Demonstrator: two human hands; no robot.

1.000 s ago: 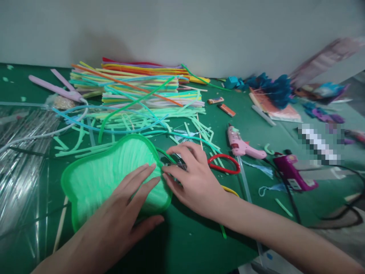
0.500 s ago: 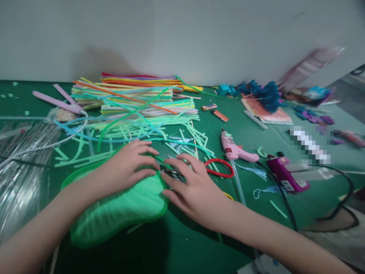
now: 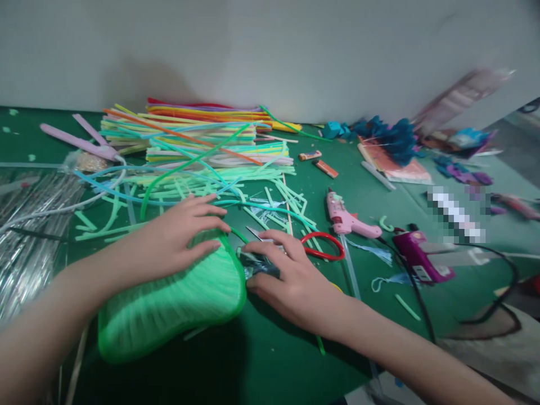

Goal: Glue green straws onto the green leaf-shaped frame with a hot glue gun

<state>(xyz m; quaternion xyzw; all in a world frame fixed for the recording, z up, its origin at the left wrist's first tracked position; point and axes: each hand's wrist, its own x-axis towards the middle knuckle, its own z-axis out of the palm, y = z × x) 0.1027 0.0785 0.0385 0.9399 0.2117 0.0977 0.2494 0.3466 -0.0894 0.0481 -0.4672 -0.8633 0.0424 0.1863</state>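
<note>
A bright green shape (image 3: pixel 181 309) with a darker green fuzzy rim lies on the green table. Across its upper edge rests my left hand (image 3: pixel 188 236), fingers apart, touching it. Just right of the shape, my right hand (image 3: pixel 287 275) is spread over a small dark, shiny item (image 3: pixel 255 264), which it partly hides; whether it grips the item is unclear. Red-handled scissors (image 3: pixel 324 246) lie beneath the right fingers, their tip showing. A green stem runs between the hands.
Bundles of coloured pipe cleaners (image 3: pixel 202 140) lie along the wall. A pink glue gun (image 3: pixel 348 218), lighters (image 3: pixel 324 169), a magenta device (image 3: pixel 422 257) and cables sit to the right. Clear strips (image 3: pixel 34 247) and a lilac hair straightener (image 3: pixel 78 142) are at left.
My fingers have moved apart. My right hand has shifted slightly down and right, uncovering more of the dark item and the scissors' tip. The view has shifted slightly.
</note>
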